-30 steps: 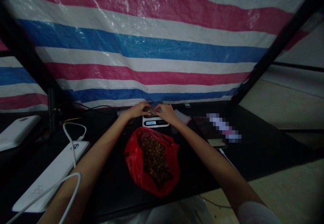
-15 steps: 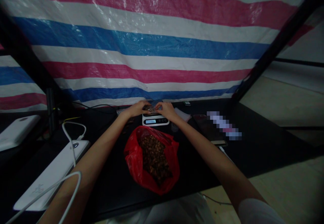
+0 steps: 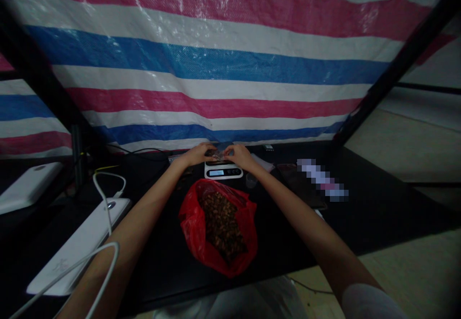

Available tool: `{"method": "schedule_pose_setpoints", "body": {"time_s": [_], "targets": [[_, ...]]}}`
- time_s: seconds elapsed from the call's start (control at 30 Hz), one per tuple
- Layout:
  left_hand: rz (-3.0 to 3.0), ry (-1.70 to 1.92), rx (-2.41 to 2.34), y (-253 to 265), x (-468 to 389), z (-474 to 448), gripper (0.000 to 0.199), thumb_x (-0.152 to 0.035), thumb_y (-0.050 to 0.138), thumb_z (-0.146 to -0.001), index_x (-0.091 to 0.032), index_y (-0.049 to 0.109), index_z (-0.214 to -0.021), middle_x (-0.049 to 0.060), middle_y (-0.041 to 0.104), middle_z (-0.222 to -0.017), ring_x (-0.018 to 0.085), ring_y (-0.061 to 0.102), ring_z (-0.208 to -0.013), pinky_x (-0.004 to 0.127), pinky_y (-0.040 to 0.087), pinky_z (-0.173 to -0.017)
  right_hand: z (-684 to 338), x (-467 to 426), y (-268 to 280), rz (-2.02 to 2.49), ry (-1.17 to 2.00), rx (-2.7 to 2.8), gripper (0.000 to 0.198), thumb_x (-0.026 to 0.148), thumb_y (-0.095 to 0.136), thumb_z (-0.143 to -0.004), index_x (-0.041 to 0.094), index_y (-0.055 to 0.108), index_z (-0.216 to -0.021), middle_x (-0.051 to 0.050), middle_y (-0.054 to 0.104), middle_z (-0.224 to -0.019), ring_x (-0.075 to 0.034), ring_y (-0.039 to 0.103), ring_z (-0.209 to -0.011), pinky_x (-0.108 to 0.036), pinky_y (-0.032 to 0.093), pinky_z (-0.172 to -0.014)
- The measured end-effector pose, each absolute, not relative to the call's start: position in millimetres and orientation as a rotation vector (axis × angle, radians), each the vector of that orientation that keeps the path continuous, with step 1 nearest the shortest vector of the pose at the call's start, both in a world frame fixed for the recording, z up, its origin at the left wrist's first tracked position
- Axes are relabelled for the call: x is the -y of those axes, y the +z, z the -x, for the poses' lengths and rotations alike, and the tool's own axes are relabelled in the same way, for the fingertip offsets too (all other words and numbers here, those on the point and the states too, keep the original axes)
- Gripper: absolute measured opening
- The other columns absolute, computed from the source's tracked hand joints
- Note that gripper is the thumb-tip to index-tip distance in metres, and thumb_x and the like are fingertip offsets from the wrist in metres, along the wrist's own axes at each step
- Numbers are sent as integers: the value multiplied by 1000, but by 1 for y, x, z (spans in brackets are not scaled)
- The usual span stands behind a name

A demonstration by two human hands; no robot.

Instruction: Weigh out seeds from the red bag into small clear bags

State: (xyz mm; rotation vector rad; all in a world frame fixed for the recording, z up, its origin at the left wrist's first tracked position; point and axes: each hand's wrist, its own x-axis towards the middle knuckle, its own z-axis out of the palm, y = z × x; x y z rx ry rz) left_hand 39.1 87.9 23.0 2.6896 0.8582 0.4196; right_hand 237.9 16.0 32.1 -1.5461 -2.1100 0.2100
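Over a white digital scale (image 3: 224, 170) with a lit display, my two hands close on a small clear plastic bag (image 3: 218, 154) with brown bits inside. My left hand (image 3: 199, 154) grips the bag's left side. My right hand (image 3: 238, 155) pinches its right edge between thumb and fingers. Nearer to me stands an open red plastic bag (image 3: 192, 218) full of small brown pieces (image 3: 224, 220), like nuts or seeds. A small clear cup (image 3: 251, 180) sits just right of the scale, by my right wrist.
On the left, a white power bank (image 3: 77, 251) with a white cable (image 3: 108, 218) lies under my left forearm; another white device (image 3: 30, 187) is farther left. A dark flat object (image 3: 300, 187) lies right of my right forearm. A striped tarp (image 3: 223, 88) hangs behind the black table (image 3: 382, 213).
The whole view has shifted slightly, so everything appears a little farther right. Both hands stay at the small clear bag over the scale.
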Motion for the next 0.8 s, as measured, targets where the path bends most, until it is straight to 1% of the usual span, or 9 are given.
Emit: {"method": "schedule_pose_setpoints", "body": {"time_s": [0.1, 0.23, 0.33, 0.43, 0.5, 0.63, 0.73, 0.8], "targets": [[-2698, 417, -852, 24, -88, -40, 51, -45, 59, -77, -12, 57, -117, 13, 57, -122, 24, 52, -113, 33, 38, -98, -244, -15, 37, 1552, 215, 2078, 13, 22, 66, -74, 19, 70, -86, -2, 71, -83, -15, 63, -75, -25, 44, -70], [-2723, 410, -910, 28, -79, -45, 50, -46, 56, -79, -13, 57, -116, 13, 55, -126, 25, 49, -117, 32, 36, -100, -257, -9, 48, 1577, 185, 2043, 14, 24, 66, -74, 18, 70, -86, -3, 71, -83, -16, 62, -74, -26, 43, -67], [-2716, 434, -1005, 30, -70, -50, 55, -50, 53, -80, -13, 53, -121, 14, 51, -129, 26, 47, -120, 33, 34, -101, -267, -4, 59, 1591, 139, 2019, 13, 25, 66, -74, 19, 70, -85, -2, 71, -81, -17, 62, -73, -27, 42, -66], [-2650, 584, -1113, 33, -68, -48, 60, -54, 44, -84, -14, 45, -129, 13, 49, -132, 26, 45, -122, 36, 33, -102, -265, -1, 71, 1587, 88, 1998, 13, 27, 67, -73, 21, 70, -84, -1, 71, -80, -16, 62, -70, -26, 41, -64], [-2583, 741, -1166, 38, -71, -42, 59, -54, 37, -87, -13, 43, -129, 13, 49, -132, 25, 44, -122, 36, 32, -103, -252, 2, 77, 1540, 83, 2028, 13, 28, 67, -74, 21, 69, -85, 0, 71, -81, -16, 61, -70, -26, 40, -64], [-2455, 1011, -1149, 51, -82, -23, 52, -48, 32, -90, -11, 53, -119, 12, 57, -121, 21, 51, -114, 33, 36, -100, -197, 12, 81, 1335, 77, 2282, 12, 29, 68, -75, 22, 68, -85, 1, 71, -82, -16, 60, -77, -27, 37, -68], [-2390, 1079, -1124, 59, -87, -14, 48, -47, 32, -91, -12, 60, -108, 10, 63, -111, 20, 55, -106, 32, 39, -96, -152, 22, 73, 1186, -144, 2504, 12, 30, 68, -75, 21, 67, -83, -2, 69, -90, -20, 57, -90, -32, 32, -75], [-2370, 1081, -1113, 63, -87, -12, 48, -47, 32, -90, -12, 63, -103, 9, 64, -107, 20, 57, -103, 31, 40, -94, -129, 26, 65, 1116, -270, 2609, 13, 31, 67, -77, 19, 66, -84, -5, 68, -94, -22, 54, -95, -34, 29, -78]]}}
